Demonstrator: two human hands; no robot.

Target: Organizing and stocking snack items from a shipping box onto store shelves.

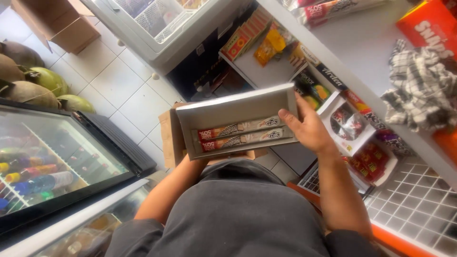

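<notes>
The person wore a plain dark grey shirt (243, 214) with short sleeves; both forearms were bare.

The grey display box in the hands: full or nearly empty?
Nearly empty. The grey display box holds only two long snack bars along its lower edge; the rest of its inside is bare. The right hand grips its end.

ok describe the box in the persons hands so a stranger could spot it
Start at the grey shirt at the bottom; just above it the right hand grips a shallow grey tray box. Unlike the brown carton beneath, it holds two long wrapped bars.
</notes>
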